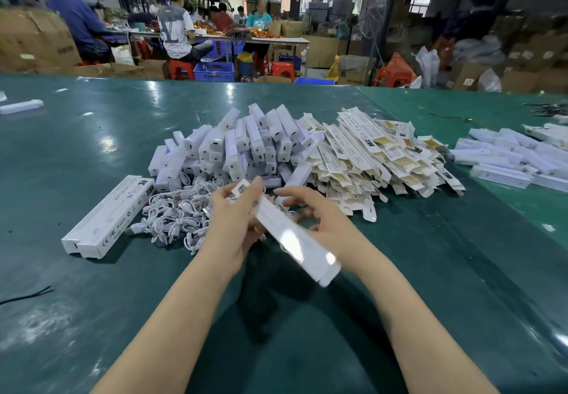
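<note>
Readable text | closed white box (pixel 107 218) on your left: "CE", "FC" and "RoHS" printed along its side | held box (pixel 292 237) in front of you: print blurred, unreadable | flat cartons (pixel 368 160): black print too small to read

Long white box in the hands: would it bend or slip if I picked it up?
Probably stiff: the long white box juts straight, held near one end by the left hand. Likely light too. Maybe slippery: its face shines.
</note>
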Available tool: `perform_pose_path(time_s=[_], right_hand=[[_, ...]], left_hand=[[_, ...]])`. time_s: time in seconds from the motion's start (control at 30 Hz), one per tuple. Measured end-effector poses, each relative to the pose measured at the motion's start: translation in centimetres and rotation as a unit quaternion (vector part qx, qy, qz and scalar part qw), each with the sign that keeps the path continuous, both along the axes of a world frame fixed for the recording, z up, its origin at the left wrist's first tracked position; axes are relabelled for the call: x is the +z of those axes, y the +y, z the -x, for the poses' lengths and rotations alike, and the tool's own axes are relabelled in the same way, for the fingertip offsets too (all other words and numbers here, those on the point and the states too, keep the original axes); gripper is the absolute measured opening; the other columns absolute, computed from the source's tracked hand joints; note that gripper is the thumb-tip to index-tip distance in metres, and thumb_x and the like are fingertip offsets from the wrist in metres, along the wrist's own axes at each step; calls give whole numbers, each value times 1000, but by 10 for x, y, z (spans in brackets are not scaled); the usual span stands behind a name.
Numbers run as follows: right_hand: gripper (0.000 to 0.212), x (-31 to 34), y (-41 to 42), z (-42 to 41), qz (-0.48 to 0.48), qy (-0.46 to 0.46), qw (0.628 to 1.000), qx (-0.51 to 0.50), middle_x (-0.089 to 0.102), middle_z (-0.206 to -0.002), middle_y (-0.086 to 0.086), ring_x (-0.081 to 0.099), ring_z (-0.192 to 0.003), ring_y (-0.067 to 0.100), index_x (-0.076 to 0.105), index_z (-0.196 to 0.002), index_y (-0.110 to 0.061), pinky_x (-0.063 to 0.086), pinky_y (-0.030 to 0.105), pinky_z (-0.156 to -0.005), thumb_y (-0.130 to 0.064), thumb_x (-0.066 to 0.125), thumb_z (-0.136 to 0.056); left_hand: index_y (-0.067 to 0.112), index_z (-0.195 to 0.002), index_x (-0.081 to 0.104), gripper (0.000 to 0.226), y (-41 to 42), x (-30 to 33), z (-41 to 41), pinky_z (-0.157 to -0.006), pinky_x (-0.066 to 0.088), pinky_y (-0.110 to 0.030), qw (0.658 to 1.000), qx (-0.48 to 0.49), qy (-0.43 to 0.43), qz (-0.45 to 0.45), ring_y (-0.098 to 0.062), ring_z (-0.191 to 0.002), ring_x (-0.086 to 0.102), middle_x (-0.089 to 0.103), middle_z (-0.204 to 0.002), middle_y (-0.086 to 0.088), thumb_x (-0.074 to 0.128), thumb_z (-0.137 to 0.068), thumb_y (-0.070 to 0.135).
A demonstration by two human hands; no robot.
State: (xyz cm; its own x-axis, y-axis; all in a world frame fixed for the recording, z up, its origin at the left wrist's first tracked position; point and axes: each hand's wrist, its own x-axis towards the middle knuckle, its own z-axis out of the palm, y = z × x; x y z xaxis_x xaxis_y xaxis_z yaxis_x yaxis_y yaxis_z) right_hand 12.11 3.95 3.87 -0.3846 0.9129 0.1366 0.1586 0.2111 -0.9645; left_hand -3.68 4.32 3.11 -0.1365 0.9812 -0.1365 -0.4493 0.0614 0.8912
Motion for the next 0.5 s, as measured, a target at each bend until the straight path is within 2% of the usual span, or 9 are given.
perform_pose_path(time_s=[0.07,0.1,0.13,0.2,0.3,0.37,0.4,0.43,0.5], right_hand=[[39,-1,-2,3,-73,39,996,35,66,-109,-13,63,-102,4,61,-123,-23,53,26,-85,-12,70,-87],[36,-3,-4,6,-129,50,990,38,67,-109,-13,63,-104,7,63,-118,-23,53,29,-86,-11,72,-85],[29,-6,-4,7,-134,81,987,26,70,-106,-12,64,-100,6,64,-110,-23,53,27,-80,-12,73,-85],[27,0,-7,9,-82,176,980,-30,73,-94,-15,67,-87,-1,63,-105,-22,52,18,-71,-24,75,-81],[47,1,5,2,-53,231,960,-148,70,-76,-17,64,-70,-3,55,-106,-29,50,14,-62,-48,74,-67],[50,2,8,-4,-44,213,956,-198,73,-82,-14,67,-76,1,52,-109,-35,51,17,-62,-55,69,-67],[47,1,8,-6,-57,175,960,-212,73,-85,-14,67,-80,1,52,-109,-38,51,17,-63,-57,67,-69],[42,-1,8,-6,-69,127,966,-212,72,-88,-15,67,-81,-1,54,-107,-40,51,16,-65,-58,66,-71],[25,-5,7,1,-72,65,978,-185,70,-92,-13,66,-81,1,59,-103,-41,52,17,-66,-48,67,-81]], left_hand=[[10,-120,48,41,3,1,4,-42,49,-20,998,10,-62,12,-6,-43,53,61,-71,-2,70,-89,27],[8,-118,52,40,3,1,5,-41,47,-16,997,5,-69,19,-5,-42,51,61,-66,0,70,-88,28],[5,-114,56,39,3,2,5,-42,48,-15,998,-8,-59,27,-5,-45,52,63,-64,2,71,-88,31],[9,-100,62,28,1,2,2,-46,49,-18,999,-41,4,28,-8,-52,57,66,-66,2,70,-88,32],[17,-88,54,20,-2,-4,-9,-63,50,-32,988,-53,146,-24,-15,-67,59,63,-84,-4,70,-88,29],[22,-96,54,16,-5,-6,-15,-79,52,-34,968,-49,231,-87,-16,-84,65,65,-96,-2,66,-91,32],[25,-102,55,16,-7,-6,-17,-84,53,-28,961,-62,243,-117,-15,-92,67,67,-99,-1,61,-93,37],[28,-108,54,24,-10,-5,-20,-84,54,-23,960,-85,230,-134,-12,-96,68,70,-101,0,56,-92,45],[33,-117,49,44,-13,-4,-23,-84,55,-24,968,-122,181,-125,-11,-99,68,68,-109,2,48,-82,59]])
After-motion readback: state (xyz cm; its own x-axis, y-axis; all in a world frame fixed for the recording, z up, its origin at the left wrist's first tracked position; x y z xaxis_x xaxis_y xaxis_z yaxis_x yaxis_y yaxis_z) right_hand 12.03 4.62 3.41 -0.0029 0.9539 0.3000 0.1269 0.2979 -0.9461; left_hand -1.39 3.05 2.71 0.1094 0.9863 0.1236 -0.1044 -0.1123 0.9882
